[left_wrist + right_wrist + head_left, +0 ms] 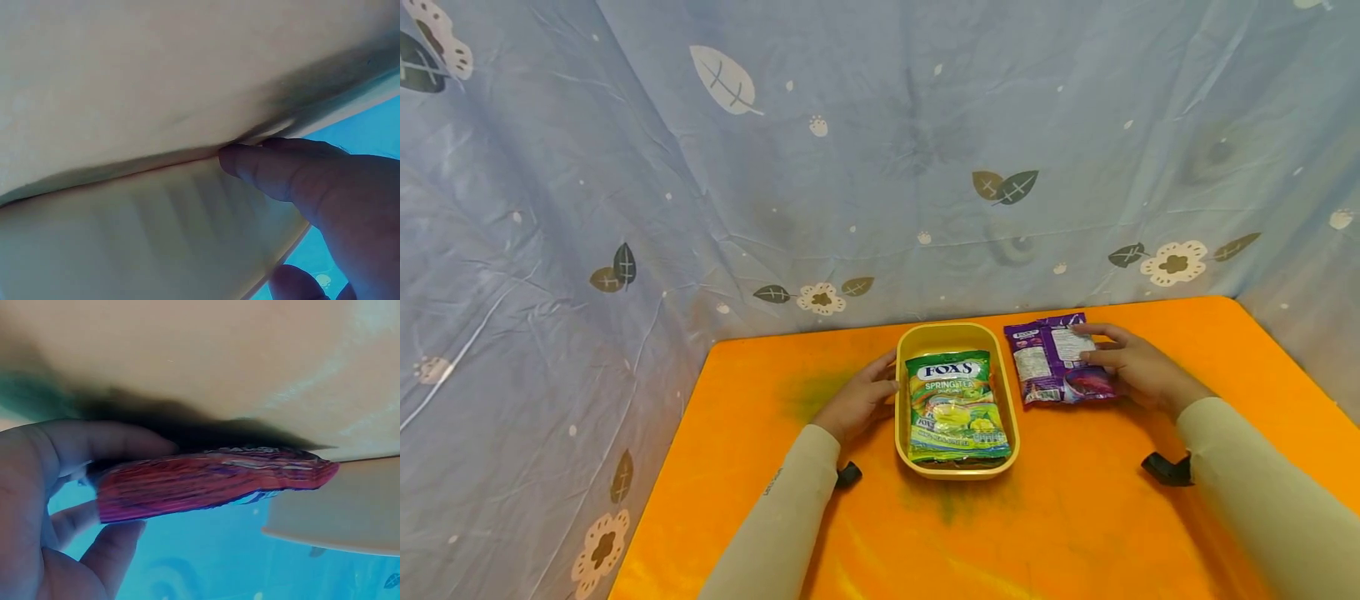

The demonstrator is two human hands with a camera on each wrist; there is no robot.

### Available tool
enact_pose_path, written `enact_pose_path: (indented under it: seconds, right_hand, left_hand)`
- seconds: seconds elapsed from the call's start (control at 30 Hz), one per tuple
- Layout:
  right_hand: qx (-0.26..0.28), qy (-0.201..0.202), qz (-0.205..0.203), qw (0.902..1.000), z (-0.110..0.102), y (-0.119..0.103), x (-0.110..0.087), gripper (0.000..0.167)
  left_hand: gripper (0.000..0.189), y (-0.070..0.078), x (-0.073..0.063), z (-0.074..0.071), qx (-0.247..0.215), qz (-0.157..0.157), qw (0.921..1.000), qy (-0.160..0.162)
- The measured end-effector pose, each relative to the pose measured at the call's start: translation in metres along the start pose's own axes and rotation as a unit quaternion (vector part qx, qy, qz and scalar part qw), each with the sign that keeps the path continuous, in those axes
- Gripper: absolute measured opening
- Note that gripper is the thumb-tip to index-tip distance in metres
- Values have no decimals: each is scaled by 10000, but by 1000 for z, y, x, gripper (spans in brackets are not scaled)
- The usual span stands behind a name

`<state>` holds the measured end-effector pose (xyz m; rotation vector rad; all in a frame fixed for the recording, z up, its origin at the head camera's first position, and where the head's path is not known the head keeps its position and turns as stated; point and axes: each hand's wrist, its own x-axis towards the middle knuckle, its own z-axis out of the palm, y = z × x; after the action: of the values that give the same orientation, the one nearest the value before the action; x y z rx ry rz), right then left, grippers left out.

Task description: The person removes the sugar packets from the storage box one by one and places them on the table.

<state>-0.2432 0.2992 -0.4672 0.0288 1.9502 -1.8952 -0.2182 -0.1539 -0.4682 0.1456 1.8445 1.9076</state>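
Note:
A yellow tub (904,467) stands on the table with a green Fox's Spring Tea candy bag (958,404) lying face up in it. My left hand (865,398) is at the tub's left side. In the left wrist view a fingertip (234,159) touches the tub wall (156,231) low down by the table. To the right of the tub, my right hand (1142,367) pinches the right side of a purple candy bag (1045,358), its printed back turned up. The right wrist view has the bag (212,484) edge-on, thumb and fingers on opposite faces.
An orange cloth (760,400) covers the table. Pale blue patterned curtains (865,167) enclose the back and sides. A black strap piece (1168,469) shows at the right wrist, another (848,475) at the left.

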Motion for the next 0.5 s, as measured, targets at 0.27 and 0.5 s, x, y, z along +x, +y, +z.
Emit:
enact_pose_path:
  seconds: [0.27,0.5]
  right_hand:
    - [-41,-55,-60,10000,-13,3,-5,60]
    - [-320,24,-111,9994,-22,7,-12,67]
  left_hand:
    - [70,-1,0,-1,-7,32,10000,-26]
    - [70,-1,0,0,-18,44,10000,-17]
